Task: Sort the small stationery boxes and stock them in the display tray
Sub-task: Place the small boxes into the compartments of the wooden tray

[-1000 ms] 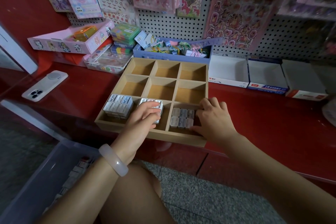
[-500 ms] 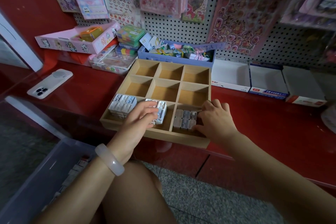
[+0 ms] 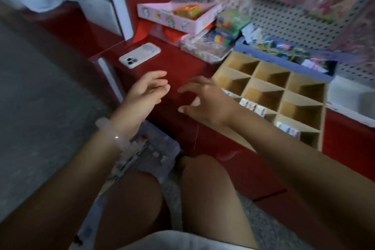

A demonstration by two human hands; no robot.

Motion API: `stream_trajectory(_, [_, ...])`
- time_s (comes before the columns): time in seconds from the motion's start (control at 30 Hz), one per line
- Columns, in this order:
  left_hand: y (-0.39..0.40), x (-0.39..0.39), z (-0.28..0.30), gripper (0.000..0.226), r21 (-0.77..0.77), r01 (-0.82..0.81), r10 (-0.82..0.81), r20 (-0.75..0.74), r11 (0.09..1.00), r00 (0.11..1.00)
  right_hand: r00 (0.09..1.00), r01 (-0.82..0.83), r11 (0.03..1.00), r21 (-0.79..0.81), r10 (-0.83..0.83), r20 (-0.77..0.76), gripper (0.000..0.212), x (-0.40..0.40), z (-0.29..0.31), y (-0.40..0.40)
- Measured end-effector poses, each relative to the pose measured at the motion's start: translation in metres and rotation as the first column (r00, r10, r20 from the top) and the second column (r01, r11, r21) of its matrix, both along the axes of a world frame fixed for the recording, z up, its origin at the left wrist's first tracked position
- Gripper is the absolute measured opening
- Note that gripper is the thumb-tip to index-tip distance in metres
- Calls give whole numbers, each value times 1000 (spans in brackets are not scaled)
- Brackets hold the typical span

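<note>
Both hands are free and hold nothing. The left hand (image 3: 147,92) hangs over the front left part of the red counter (image 3: 182,63) with its fingers loosely straight, palm turned inward. The right hand (image 3: 207,100) is just beside it, fingers spread and a little bent, also without any box in it.

The display tray (image 3: 323,119) lies to the right of both hands, at the front edge of the counter, with its long axis running from that front edge toward the pegboard (image 3: 294,18) behind. Small stationery boxes (image 3: 252,106) sit only in its front row of compartments; the two rows behind look bare. The right hand is nearer to the tray, partly in front of its front left corner.

Below the counter edge, under the left wrist, stands a clear plastic bin (image 3: 154,154) on the floor. Its contents are blurred, but they seem to be more of the small boxes. So the stock lies down and toward the person from the hands, and the left hand is the nearer one to it. I judge the next reach goes down to the bin, then right to the tray. A white phone (image 3: 140,55) rests near the back left corner of the counter, apart from both hands.
</note>
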State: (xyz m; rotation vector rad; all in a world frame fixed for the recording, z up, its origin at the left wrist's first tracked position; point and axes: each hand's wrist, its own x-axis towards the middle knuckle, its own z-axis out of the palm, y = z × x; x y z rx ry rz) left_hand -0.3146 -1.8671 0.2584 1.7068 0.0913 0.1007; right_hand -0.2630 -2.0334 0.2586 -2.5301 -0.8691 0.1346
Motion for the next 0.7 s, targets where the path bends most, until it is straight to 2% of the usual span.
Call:
stream_trajectory(0.07, [40,-3,-18,26,-3,-91,91,-32,996,995,994,-90,996,13,91,-64,52,6,-15,41])
stream_trajectory(0.17, [93,-10,-59,24,37,-180,183,-87,983,979,970,-177,983,-59,163,-182,53,17,-55,92])
stream_trajectory(0.3, [141,-25,-133,26,52,-256,261,-223,965,939,885,-346,921,-177,258,-387,29,31,-113,141])
stream_trajectory(0.33, [150,-29,-155,24,54,-271,275,-270,961,923,858,-375,908,-185,264,-441,33,35,-126,149])
stream_trajectory(0.4, [162,-34,-197,17,34,-288,278,-400,957,874,811,-401,894,-200,245,-531,48,45,-151,161])
stream_trajectory(0.47, [169,-41,-241,15,1,-309,262,-532,951,805,766,-398,895,-201,204,-609,54,55,-176,169])
stream_trajectory(0.6, [166,-50,-316,17,-11,-337,225,-725,941,651,726,-391,902,-181,182,-663,54,69,-236,178])
stream_trajectory(0.7, [156,-60,-371,34,6,-246,146,-817,969,558,687,-348,918,-190,111,-718,52,71,-271,177])
